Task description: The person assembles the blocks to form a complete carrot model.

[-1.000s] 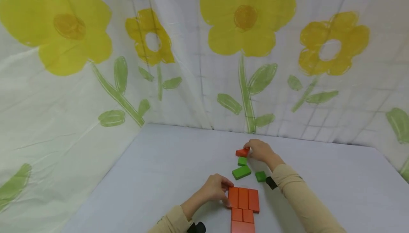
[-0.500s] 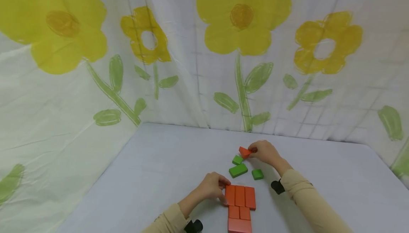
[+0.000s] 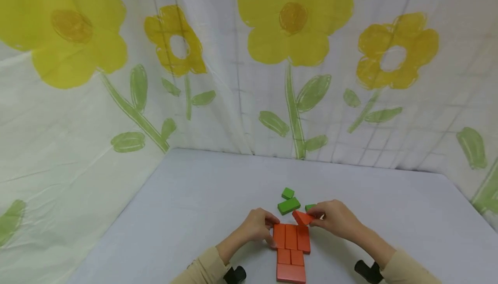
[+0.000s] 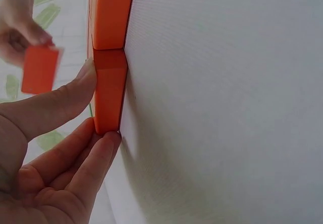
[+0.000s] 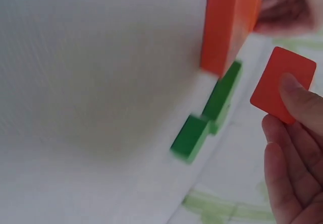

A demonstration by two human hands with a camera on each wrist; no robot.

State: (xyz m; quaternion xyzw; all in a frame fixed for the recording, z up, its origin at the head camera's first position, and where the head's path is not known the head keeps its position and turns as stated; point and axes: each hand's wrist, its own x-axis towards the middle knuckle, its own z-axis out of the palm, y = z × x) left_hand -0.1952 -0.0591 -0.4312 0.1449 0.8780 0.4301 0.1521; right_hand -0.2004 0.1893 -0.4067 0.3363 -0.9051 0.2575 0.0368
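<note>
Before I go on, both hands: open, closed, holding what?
Left hand: closed, holding the leftmost long orange block.
Right hand: closed, pinching the orange triangular block.

- A pale table (image 3: 210,193) is backed by a white hanging cloth (image 3: 229,130), which is creased in places.
- Two large, orange-centred yellow flowers (image 3: 293,17) are shown on the cloth.
- Two smaller, white-centred yellow flowers (image 3: 394,58) are shown there too.
- Green stems (image 3: 294,115) and leaves (image 3: 314,93) are drawn below the flowers.
</note>
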